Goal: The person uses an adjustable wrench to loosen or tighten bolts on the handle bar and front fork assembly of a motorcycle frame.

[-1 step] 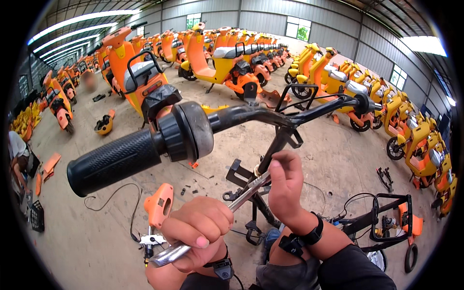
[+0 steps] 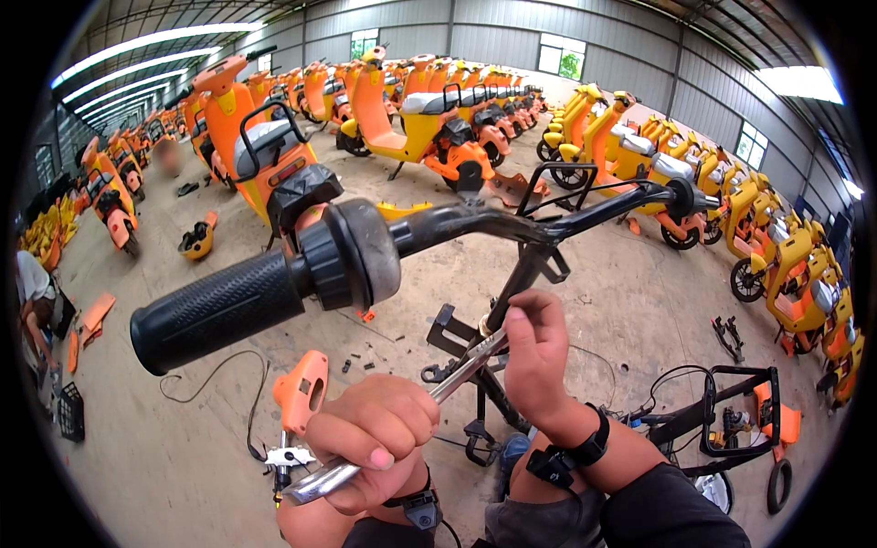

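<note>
My left hand (image 2: 375,434) is wrapped in a fist around a long shiny metal wrench (image 2: 466,367). The tool slants up and right to the black steering stem (image 2: 523,279) of a stripped scooter frame. At the stem, beside the wrench's far end, is my right hand (image 2: 537,352). Its fingers are curled toward the thumb; what lies inside them is hidden. Above both hands runs the black handlebar (image 2: 448,224), with a ribbed rubber grip (image 2: 219,310) on the left. A black metal bracket (image 2: 448,331) sits just left of the stem.
Rows of orange and yellow scooters (image 2: 384,119) fill the back and right. An orange shell part (image 2: 301,388) is left of my left hand. At the right lies a black frame (image 2: 740,416) with cables. A person (image 2: 35,292) and a black crate (image 2: 70,411) are at the far left.
</note>
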`<state>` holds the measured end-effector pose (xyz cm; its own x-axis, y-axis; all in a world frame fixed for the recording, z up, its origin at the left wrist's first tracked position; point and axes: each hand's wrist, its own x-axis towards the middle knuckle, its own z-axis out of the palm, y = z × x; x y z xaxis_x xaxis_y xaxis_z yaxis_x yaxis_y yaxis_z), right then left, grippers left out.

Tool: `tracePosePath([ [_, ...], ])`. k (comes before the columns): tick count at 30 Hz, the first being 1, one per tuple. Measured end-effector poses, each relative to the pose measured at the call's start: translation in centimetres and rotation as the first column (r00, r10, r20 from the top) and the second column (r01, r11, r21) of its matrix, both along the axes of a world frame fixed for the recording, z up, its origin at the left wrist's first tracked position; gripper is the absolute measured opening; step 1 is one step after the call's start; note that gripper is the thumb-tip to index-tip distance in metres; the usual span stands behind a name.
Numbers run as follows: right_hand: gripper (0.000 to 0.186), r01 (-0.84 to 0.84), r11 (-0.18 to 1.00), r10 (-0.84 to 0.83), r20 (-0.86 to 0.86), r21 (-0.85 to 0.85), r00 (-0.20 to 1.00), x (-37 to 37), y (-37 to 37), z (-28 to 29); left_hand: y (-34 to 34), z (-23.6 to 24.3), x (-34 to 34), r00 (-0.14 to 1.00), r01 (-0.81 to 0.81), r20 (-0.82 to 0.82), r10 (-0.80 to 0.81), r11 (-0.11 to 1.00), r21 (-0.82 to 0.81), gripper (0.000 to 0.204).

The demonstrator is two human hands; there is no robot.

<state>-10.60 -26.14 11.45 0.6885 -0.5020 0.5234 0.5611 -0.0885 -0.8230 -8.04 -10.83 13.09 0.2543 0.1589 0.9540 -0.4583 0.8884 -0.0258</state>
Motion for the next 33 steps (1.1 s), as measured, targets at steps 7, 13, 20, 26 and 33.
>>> tracePosePath([
  [7,0.018,0.132,0.989,-0.127,0.082,-0.061,0.989,0.5,-0.7,0.1,0.3,0.6,-0.1,0.999,-0.016,0.033,0.016,1.0,-0.002,0.037],
  [13,0.021,0.111,0.987,-0.127,0.141,0.117,0.982,0.3,-2.2,-0.2,-0.3,0.3,-0.2,0.999,-0.044,-0.012,0.044,0.999,0.002,0.04],
  [20,0.046,0.228,0.972,-0.221,0.109,-0.058,0.969,0.2,-2.2,1.0,0.0,0.5,-0.5,0.999,-0.043,-0.003,0.043,0.999,0.004,0.04],
  [26,0.044,0.28,0.958,-0.278,0.048,-0.059,0.96,0.0,-1.6,1.9,0.0,0.6,-1.4,0.994,-0.062,0.093,0.054,0.994,0.085,0.039],
  [33,0.039,0.339,0.94,-0.337,0.035,-0.043,0.941,-0.1,-2.3,1.8,-0.8,2.3,-1.9,0.877,0.07,0.443,-0.184,0.963,0.262,0.051],
])
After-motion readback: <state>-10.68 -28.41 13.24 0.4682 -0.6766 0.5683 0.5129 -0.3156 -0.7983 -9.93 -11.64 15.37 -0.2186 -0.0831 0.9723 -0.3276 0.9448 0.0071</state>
